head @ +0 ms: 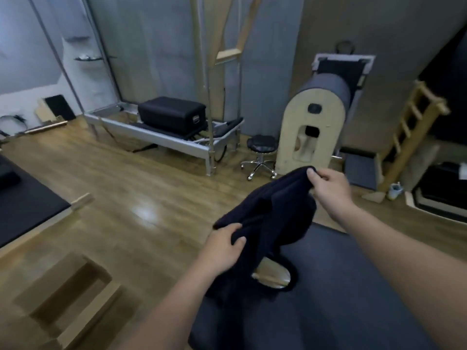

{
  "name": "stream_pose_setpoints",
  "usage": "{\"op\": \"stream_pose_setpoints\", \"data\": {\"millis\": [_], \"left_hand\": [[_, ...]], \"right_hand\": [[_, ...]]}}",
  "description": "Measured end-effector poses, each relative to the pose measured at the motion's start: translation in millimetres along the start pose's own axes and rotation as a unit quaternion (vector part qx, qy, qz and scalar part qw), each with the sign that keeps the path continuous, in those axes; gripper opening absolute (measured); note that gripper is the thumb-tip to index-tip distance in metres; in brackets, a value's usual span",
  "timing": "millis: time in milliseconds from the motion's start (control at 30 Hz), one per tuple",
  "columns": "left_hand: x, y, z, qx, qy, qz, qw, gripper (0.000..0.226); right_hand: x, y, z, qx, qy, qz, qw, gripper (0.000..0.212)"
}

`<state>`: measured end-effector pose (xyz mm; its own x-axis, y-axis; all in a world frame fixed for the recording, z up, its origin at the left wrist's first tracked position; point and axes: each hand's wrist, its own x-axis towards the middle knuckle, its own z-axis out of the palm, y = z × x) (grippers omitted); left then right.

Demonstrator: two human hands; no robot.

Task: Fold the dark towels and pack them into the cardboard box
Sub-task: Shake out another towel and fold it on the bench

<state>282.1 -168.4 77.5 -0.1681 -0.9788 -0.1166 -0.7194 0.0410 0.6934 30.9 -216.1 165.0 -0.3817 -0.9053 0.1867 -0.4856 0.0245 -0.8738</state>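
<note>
Towel count one: dark navy cloth towel (273, 215), soft, matte, crumpled and unfolded, held in the air, slung between both hands. Left hand (222, 246) grips the bunched lower-left edge, thumb on top, fingers curled under the cloth. Right hand (328, 188) pinches the upper corner, thumb pressed over the hem, fingers curled behind, higher and farther out than the left. Cloth sags between the two grips in deep folds. Lower end hangs in a loop, floor showing through the gap, over the left edge of the grey padded platform (341, 286); cannot tell whether it touches that edge.

One open brown cardboard box (70, 294) on the glossy wooden plank floor (141, 188), flaps out, well apart from the towel, off the platform's left edge. Two bare hands, two bare forearms.

Further back: one black round swivel stool on a chrome base (260, 152), one pale wooden barrel-shaped frame with grey padding (313, 127), one black padded block (171, 117) on a grey metal-framed bed (161, 141). Small pale plate (195, 120) on the block's end, too blurred to read.
</note>
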Motion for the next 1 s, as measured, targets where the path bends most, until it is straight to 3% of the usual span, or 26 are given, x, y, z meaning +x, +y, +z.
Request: {"op": "stream_pose_setpoints", "data": {"millis": [133,200,300,433,567,667,733,833,933,1000], "left_hand": [[-9.1,80.1,11.9,-0.006,-0.021,0.107,0.994,0.061],[-23.9,111.1,24.8,-0.012,-0.024,0.147,0.989,0.063],[-40.1,150.6,37.2,-0.023,0.041,0.168,0.985,0.057],[-62.5,217.7,39.4,-0.035,0.128,0.212,0.968,0.063],[-87.4,283.4,41.8,-0.11,0.139,0.32,0.931,0.06],[-100.7,326.9,54.6,-0.171,0.039,0.34,0.924,0.046],[-109.8,355.3,62.2,-0.211,-0.023,0.356,0.91,0.012],[-123.3,393.9,66.5,-0.171,-0.051,0.403,0.898,0.027],[-144.6,430.3,81.9,-0.172,-0.123,0.407,0.889,0.007],[-157.2,452.8,99.0,-0.221,-0.09,0.394,0.888,0.023]], "right_hand": [[-19.3,-65.9,-99.7,0.071,0.037,-0.056,0.995,0.019],[-26.4,-107.0,-147.1,0.159,0.071,-0.068,0.982,0.018],[-42.4,-168.0,-216.6,0.26,0.134,-0.08,0.953,0.021],[-71.0,-193.9,-275.4,0.194,0.131,-0.096,0.967,0.018],[-103.1,-186.3,-302.4,0.206,0.119,-0.072,0.969,0.022],[-114.4,-174.7,-324.6,0.201,0.135,-0.038,0.97,0.023],[-116.4,-169.5,-352.5,0.19,0.184,-0.004,0.964,0.021],[-120.5,-162.4,-399.4,0.192,0.256,0.044,0.946,0.022],[-121.3,-150.4,-431.4,0.202,0.244,0.068,0.946,0.023],[-117.6,-144.0,-448.1,0.203,0.215,0.06,0.953,0.022]]}}
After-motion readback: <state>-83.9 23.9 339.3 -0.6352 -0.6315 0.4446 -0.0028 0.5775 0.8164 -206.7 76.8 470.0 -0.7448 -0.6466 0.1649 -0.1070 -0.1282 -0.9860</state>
